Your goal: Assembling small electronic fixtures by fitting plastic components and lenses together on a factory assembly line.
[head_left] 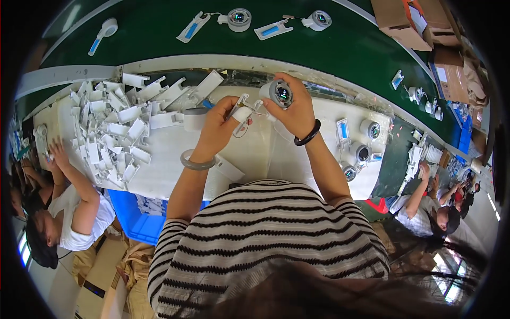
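My left hand (215,127) is closed around a white plastic handle piece (243,113), held over the white work surface. In my right hand (298,111) is a round white-and-grey device head (279,95) with a lit dark face. The two parts are close together in front of me, and a thin wire loops below the handle piece. Whether the parts are joined is hidden by my fingers. Just left of my left hand lies another round grey-white part (195,119) with a white handle.
A big heap of white plastic shells (114,125) covers the table's left side. Several round heads (363,153) lie on the right. Beyond a rail, a green conveyor belt (154,37) carries assemblies with blue cylinders. A blue crate (139,223) stands below left; co-workers sit on both sides.
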`<state>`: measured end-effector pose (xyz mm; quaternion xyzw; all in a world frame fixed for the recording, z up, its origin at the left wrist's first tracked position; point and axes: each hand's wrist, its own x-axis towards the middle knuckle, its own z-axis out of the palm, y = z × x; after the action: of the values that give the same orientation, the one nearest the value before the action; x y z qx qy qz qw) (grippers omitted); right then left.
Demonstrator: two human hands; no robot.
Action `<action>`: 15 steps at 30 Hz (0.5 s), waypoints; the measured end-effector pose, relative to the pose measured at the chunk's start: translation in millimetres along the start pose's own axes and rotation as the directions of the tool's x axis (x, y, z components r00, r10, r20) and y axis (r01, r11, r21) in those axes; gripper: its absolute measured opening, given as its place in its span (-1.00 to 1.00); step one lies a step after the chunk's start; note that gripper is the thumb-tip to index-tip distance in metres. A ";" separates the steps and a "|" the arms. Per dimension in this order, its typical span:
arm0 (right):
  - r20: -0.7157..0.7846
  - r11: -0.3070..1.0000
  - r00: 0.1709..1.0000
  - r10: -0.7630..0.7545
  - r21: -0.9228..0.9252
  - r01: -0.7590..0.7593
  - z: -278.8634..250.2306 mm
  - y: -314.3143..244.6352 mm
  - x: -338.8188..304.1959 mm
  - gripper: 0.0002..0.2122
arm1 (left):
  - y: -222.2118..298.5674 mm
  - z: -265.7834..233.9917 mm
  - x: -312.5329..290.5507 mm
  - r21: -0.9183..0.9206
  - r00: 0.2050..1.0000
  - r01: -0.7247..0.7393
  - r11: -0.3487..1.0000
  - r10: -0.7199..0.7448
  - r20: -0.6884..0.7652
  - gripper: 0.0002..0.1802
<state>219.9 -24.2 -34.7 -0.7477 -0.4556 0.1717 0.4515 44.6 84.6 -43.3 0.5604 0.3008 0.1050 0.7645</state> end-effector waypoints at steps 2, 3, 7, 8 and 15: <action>0.003 0.999 1.000 0.027 0.018 -0.027 -1.3 1.4 -0.4 -0.47 | -1.1 1.1 1.6 -0.024 1.000 0.000 1.000 -0.001 -0.007 -0.77; -0.002 0.999 1.000 0.031 0.020 -0.031 -2.0 2.8 -0.7 -0.47 | -1.6 2.2 2.5 -0.019 1.000 0.003 1.000 -0.003 -0.003 -0.77; -0.020 0.999 0.999 0.042 0.011 -0.042 -4.9 6.5 -1.9 -0.48 | -4.0 5.6 5.5 0.030 1.000 0.027 0.999 -0.027 -0.017 -0.76; -0.029 0.998 0.998 0.056 0.023 -0.055 -5.3 6.9 -2.2 -0.48 | -4.9 6.1 6.1 0.053 0.999 0.035 0.998 -0.034 -0.009 -0.75; -0.028 0.998 0.998 0.051 0.027 -0.050 -7.6 17.1 -2.6 -0.48 | -5.1 13.1 10.4 0.017 0.997 0.074 0.997 -0.074 0.022 -0.73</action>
<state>232.6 -33.3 -45.4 -0.7553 -0.4279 0.1784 0.4633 59.5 77.6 -49.0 0.5562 0.3135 0.0678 0.7666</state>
